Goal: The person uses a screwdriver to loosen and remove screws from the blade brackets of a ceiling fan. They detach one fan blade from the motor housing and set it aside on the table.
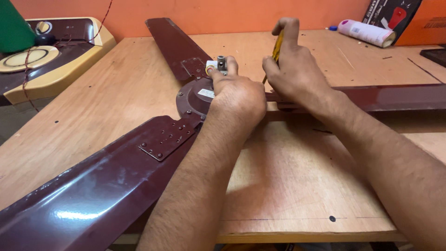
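ceiling fan [139,153] in dark maroon lies flat on the wooden counter [297,186], its round hub [193,97] best kept pinned by the left hand [237,95], fingers closed around the short metal shaft [221,62], while the right hand [295,69] grips the yellow-handled screwdriver [277,46] upright and steady.

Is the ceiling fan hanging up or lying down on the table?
Lying down. The fan rests flat on the wooden table, blades spread across it, left hand on its hub, right hand holding a screwdriver.

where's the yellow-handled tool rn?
Head view, centre top: yellow-handled tool in the right hand, just right of the fan hub under the left hand.
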